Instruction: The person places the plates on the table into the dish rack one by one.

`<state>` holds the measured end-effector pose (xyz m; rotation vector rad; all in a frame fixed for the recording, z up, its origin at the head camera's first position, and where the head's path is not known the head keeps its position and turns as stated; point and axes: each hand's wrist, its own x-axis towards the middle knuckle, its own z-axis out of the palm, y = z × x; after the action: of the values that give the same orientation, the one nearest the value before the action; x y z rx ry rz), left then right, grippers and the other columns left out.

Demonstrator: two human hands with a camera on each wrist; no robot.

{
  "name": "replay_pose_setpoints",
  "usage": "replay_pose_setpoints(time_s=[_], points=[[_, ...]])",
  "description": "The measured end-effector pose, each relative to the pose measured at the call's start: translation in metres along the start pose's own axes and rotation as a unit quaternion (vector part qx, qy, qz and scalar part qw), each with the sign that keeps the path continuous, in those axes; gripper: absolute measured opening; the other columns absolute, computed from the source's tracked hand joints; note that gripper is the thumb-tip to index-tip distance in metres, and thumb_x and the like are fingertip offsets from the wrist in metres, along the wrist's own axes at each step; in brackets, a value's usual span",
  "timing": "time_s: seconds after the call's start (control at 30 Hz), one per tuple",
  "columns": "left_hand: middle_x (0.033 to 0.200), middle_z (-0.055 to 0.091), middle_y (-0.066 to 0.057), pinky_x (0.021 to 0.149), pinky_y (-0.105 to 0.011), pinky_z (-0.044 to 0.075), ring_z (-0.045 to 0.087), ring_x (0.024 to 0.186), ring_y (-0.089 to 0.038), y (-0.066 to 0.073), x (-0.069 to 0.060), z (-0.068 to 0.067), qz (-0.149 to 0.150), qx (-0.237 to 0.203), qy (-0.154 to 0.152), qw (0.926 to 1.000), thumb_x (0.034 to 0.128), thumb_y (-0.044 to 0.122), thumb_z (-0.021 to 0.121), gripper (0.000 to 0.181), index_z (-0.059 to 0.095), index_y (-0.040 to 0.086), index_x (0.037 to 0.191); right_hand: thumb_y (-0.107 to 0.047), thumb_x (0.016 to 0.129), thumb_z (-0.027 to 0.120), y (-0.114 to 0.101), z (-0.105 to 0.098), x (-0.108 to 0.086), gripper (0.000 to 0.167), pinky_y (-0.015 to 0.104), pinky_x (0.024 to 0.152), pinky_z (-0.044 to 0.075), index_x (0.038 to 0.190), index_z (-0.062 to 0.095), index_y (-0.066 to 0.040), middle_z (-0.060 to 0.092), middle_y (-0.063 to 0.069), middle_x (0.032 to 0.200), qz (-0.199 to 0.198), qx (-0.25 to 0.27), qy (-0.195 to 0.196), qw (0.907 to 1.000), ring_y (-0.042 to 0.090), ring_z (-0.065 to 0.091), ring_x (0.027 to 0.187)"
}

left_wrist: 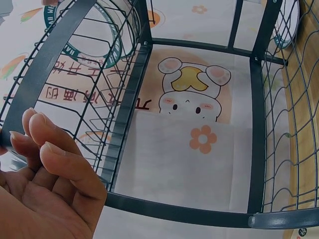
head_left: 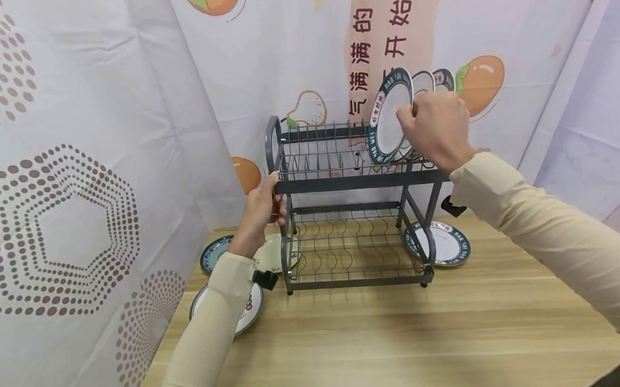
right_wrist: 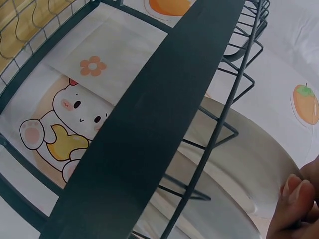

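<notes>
A dark grey two-tier dish rack [head_left: 352,183] stands on the table. My right hand [head_left: 439,125] pinches the edge of a white plate with a green lettered rim [head_left: 393,116], which stands tilted in the right part of the top tier. The right wrist view shows thumb and fingers at the edge of that plate [right_wrist: 249,154]. More plates [head_left: 444,78] stand behind it, partly hidden by the hand. My left hand [head_left: 261,209] holds the front left corner of the top tier; in the left wrist view its curled fingers [left_wrist: 65,159] are beside the front bar.
Left of the rack lie a blue-rimmed plate [head_left: 214,253], a cream plate [head_left: 268,254] and a white plate [head_left: 249,310], partly behind my left arm. A green-rimmed plate [head_left: 443,244] lies at the rack's right. A printed curtain [head_left: 300,50] hangs close behind.
</notes>
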<state>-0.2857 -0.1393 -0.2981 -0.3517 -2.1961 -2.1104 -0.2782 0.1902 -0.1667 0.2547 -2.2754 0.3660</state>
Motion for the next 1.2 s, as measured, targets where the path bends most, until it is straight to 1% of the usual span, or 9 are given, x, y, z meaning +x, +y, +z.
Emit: replay_pose_setpoints(time_s=[0.13,0.37,0.5,0.6,0.73,0.9,1.07,1.2], points=[[0.060,0.056,-0.005,0.044,-0.026,0.044,0.051,0.044,-0.016,0.0010,-0.0002,-0.0002,-0.001,-0.001,-0.002,1.0000,0.1035,0.061,0.045,0.058,0.049,0.009,0.077,-0.014,0.094,0.044,-0.0010,0.0001,0.0007,0.037,0.043,0.053,0.038,0.058,0.042,-0.008,0.038,0.005,0.050,0.003,-0.012,-0.013,0.9998,0.028,0.041,0.054],[0.059,0.056,-0.004,0.044,-0.026,0.044,0.051,0.043,-0.015,0.0027,-0.0011,-0.0010,0.002,0.001,-0.002,1.0000,0.1040,0.061,0.044,0.059,0.048,0.009,0.077,-0.016,0.093,0.043,-0.0026,-0.0041,0.0049,0.037,0.045,0.052,0.041,0.056,0.042,-0.008,0.037,0.005,0.048,0.028,-0.022,-0.069,0.9970,0.028,0.042,0.052],[0.060,0.055,-0.004,0.044,-0.026,0.044,0.051,0.044,-0.015,0.0032,-0.0013,-0.0006,0.001,0.002,-0.001,1.0000,0.1032,0.063,0.045,0.059,0.048,0.010,0.077,-0.018,0.096,0.041,-0.0038,-0.0052,0.0057,0.039,0.050,0.058,0.045,0.059,0.045,-0.006,0.041,0.008,0.052,0.041,-0.023,-0.097,0.9941,0.033,0.047,0.059],[0.061,0.055,-0.004,0.044,-0.026,0.043,0.051,0.045,-0.016,0.0025,-0.0011,0.0001,-0.004,0.003,-0.004,1.0000,0.1025,0.064,0.045,0.060,0.048,0.010,0.077,-0.020,0.099,0.039,-0.0039,-0.0049,0.0048,0.038,0.055,0.062,0.047,0.065,0.046,-0.004,0.046,0.013,0.061,0.048,-0.030,-0.116,0.9916,0.038,0.049,0.068],[0.061,0.055,-0.005,0.044,-0.025,0.043,0.050,0.045,-0.017,0.0009,-0.0006,0.0008,-0.005,0.004,-0.006,1.0000,0.1020,0.065,0.045,0.061,0.048,0.010,0.077,-0.020,0.100,0.038,-0.0034,-0.0035,0.0044,0.037,0.059,0.065,0.049,0.068,0.046,-0.003,0.049,0.018,0.069,0.050,-0.038,-0.125,0.9901,0.041,0.051,0.073],[0.061,0.055,-0.005,0.044,-0.026,0.043,0.051,0.045,-0.016,0.0003,-0.0003,0.0013,-0.002,0.006,-0.006,1.0000,0.1017,0.066,0.045,0.062,0.048,0.010,0.076,-0.020,0.100,0.038,-0.0038,-0.0018,0.0052,0.038,0.059,0.063,0.051,0.066,0.046,-0.005,0.052,0.021,0.070,0.051,-0.044,-0.127,0.9896,0.042,0.054,0.071],[0.060,0.056,-0.004,0.044,-0.025,0.043,0.051,0.045,-0.016,0.0001,0.0002,0.0015,-0.004,0.003,-0.006,1.0000,0.1023,0.065,0.045,0.061,0.048,0.010,0.076,-0.021,0.100,0.039,-0.0049,-0.0042,0.0054,0.038,0.054,0.056,0.048,0.066,0.045,-0.005,0.050,0.018,0.068,0.050,-0.055,-0.142,0.9871,0.040,0.054,0.068],[0.060,0.056,-0.004,0.044,-0.025,0.043,0.051,0.045,-0.016,-0.0006,0.0004,0.0006,-0.005,0.000,-0.002,1.0000,0.1023,0.064,0.045,0.060,0.048,0.010,0.076,-0.023,0.100,0.039,-0.0060,-0.0056,0.0049,0.039,0.051,0.054,0.046,0.067,0.046,-0.004,0.049,0.017,0.069,0.047,-0.064,-0.154,0.9849,0.039,0.053,0.067]])
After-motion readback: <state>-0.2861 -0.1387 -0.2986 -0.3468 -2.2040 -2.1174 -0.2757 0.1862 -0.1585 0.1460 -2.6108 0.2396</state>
